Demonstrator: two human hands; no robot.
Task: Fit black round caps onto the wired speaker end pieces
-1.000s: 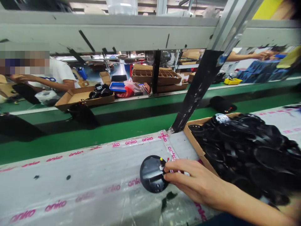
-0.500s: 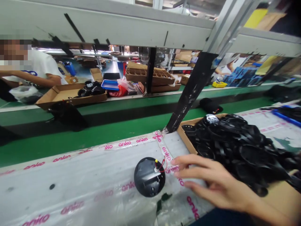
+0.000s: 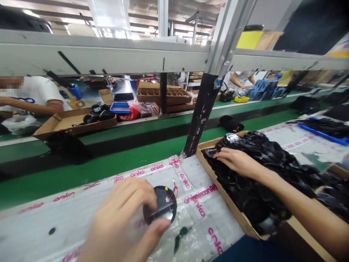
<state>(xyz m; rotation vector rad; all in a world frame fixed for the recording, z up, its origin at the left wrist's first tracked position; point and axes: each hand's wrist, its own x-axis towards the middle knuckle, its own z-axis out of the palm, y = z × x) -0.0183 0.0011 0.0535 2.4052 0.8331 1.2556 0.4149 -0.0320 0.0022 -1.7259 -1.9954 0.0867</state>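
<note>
A round black plastic part (image 3: 167, 209) lies on the plastic-covered bench, with thin red wires and a yellow connector on its top. My left hand (image 3: 122, 218) is over its left side, slightly blurred, thumb and fingers apart around the near edge; whether the fingertips touch it is unclear. Over at the right, my right hand (image 3: 237, 162) reaches into a cardboard box (image 3: 218, 185) heaped with black plastic parts (image 3: 251, 196). Its fingertips are closed on the edge of a small black part (image 3: 209, 152) in the box's far left corner.
A dark post (image 3: 200, 116) rises behind the box. Beyond the bench runs a green conveyor belt (image 3: 141, 140) with a black piece (image 3: 231, 123) on it. A blue tray (image 3: 321, 133) stands at the right. Across the belt are a co-worker (image 3: 40, 94) and an open carton (image 3: 65, 122).
My right hand has moved from beside the round part into the box and closed on a black part. My left hand has come into view over the round part. The camera view has tilted up.
</note>
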